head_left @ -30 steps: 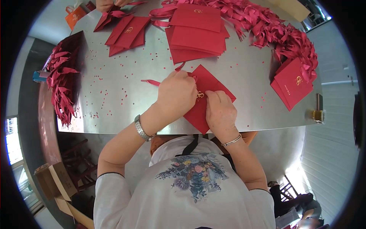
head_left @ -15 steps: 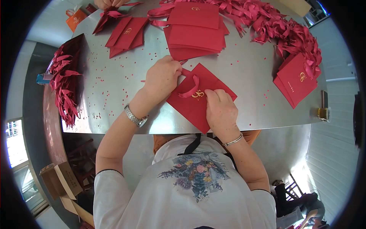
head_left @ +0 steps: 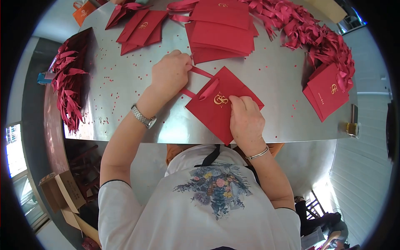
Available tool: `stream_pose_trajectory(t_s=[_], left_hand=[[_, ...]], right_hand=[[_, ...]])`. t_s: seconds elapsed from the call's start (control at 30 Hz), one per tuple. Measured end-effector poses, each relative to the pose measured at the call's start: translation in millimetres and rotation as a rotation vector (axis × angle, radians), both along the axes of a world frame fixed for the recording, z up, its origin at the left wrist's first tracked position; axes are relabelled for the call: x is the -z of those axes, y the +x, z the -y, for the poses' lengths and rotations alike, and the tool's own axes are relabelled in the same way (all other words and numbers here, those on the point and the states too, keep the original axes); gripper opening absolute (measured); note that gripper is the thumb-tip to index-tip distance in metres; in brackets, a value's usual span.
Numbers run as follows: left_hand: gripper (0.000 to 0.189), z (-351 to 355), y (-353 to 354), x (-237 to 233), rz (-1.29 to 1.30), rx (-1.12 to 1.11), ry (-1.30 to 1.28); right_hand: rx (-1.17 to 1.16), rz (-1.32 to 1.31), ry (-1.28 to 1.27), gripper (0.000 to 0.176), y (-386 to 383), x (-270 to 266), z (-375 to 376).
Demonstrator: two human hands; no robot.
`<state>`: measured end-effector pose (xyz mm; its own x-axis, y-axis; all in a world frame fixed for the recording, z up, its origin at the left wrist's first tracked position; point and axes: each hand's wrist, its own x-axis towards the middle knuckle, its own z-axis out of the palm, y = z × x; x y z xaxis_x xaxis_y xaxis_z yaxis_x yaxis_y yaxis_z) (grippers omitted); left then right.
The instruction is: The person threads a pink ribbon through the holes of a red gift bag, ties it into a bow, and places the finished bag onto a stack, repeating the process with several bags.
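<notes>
On the held red bag [head_left: 210, 114] we see a gold monogram [head_left: 220, 98] in curling letters; we take them for G and S, though the flourishes leave us unsure. Right of the held red bag, the side bag [head_left: 325, 100] carries a similar gold emblem [head_left: 333, 88], and beside it small pale characters [head_left: 320, 98] too tiny for us to read. Beyond the held red bag, the stack's top bag [head_left: 221, 16] bears a gold mark [head_left: 223, 5]; beyond and left of it, another red bag [head_left: 139, 35] shows a gold sign [head_left: 143, 25]. We cannot spell out either. Left of it and nearer us, a cardboard box [head_left: 68, 193] has illegible dark print.
</notes>
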<state>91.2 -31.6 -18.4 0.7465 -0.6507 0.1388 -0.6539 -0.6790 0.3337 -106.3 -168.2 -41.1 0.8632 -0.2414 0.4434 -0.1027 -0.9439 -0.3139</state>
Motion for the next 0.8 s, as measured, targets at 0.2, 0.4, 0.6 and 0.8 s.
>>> stream_pose_trajectory(t_s=[0.2,0.4,0.6,0.8], left_hand=[[0.011,3.4,5.5,5.8,-0.043,-0.086,-0.021],[0.02,-9.8,19.1,13.3,-0.118,-0.174,-0.264],[0.021,-62.2,-53.3,-14.4,-0.344,-0.31,-0.521],[0.017,-57.6,-115.0,16.2,0.013,-0.026,-0.362]], right_hand=[[-0.001,-0.002,0.002,0.027,0.3,-0.1,-0.4],[-0.008,0.019,-0.003,0.025,-0.3,1.8,-1.5],[-0.011,0.008,0.058,0.023,-0.7,1.2,-1.6],[-0.009,0.055,0.117,0.024,-9.5,-18.4,26.4]])
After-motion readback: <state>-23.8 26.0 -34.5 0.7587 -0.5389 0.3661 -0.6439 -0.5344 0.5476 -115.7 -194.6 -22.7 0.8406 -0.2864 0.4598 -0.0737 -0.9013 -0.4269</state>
